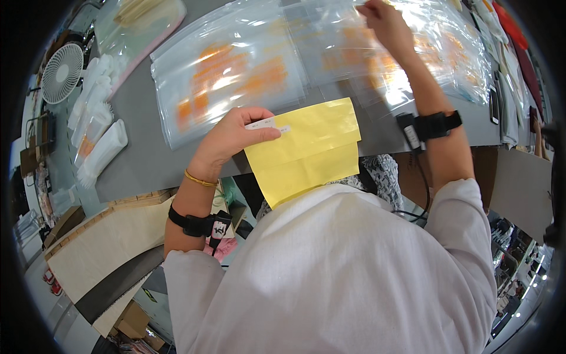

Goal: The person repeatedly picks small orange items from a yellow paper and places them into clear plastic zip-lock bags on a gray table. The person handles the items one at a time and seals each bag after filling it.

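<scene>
My left hand (pixel 236 137) pinches the upper left corner of a yellow label sheet (pixel 309 156), thumb on top. Small white stickers (pixel 263 124) show along the sheet's top edge beside the thumb. The sheet hangs over the table's near edge, in front of my body. Farther off to the right, my right hand (pixel 389 29) is raised over clear plastic bags (pixel 436 41) with orange print. Its fingers are curled together, and whether anything is between them is too small to tell. Another stack of clear bags (pixel 230 76) lies flat beyond my left hand.
Rolled white bundles (pixel 103 153) and a pink-edged clear bag (pixel 138 35) lie on the grey table (pixel 138 162) to the left. A white fan (pixel 62 74) stands beyond. At the right edge is a phone (pixel 494 105). A cable (pixel 425 183) runs from my right wrist strap.
</scene>
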The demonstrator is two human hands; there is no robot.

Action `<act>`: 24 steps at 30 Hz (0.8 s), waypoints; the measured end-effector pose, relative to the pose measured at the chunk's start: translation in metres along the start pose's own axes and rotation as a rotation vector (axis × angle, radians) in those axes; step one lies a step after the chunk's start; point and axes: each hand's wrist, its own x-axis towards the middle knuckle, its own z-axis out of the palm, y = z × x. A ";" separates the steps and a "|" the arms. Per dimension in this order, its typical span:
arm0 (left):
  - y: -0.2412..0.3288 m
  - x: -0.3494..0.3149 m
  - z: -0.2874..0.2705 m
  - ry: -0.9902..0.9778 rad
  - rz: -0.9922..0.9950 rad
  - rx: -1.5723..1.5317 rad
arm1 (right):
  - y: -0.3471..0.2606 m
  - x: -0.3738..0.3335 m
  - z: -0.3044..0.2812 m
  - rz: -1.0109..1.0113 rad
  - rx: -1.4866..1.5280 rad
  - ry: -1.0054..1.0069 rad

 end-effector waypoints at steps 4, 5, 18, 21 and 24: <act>0.000 0.006 -0.001 -0.089 -0.015 -0.027 | 0.047 0.022 -0.046 -0.097 -0.431 0.305; 0.002 0.011 0.001 -0.077 -0.018 -0.018 | 0.043 0.017 -0.049 -0.247 -0.659 0.496; 0.031 0.035 0.030 0.033 0.078 -0.106 | -0.084 -0.149 0.010 -0.478 0.300 -0.123; 0.025 0.032 0.029 0.020 0.140 -0.068 | -0.088 -0.152 0.009 -0.326 0.397 -0.212; 0.014 0.028 0.029 0.037 0.101 -0.123 | -0.094 -0.163 0.014 -0.392 0.359 -0.198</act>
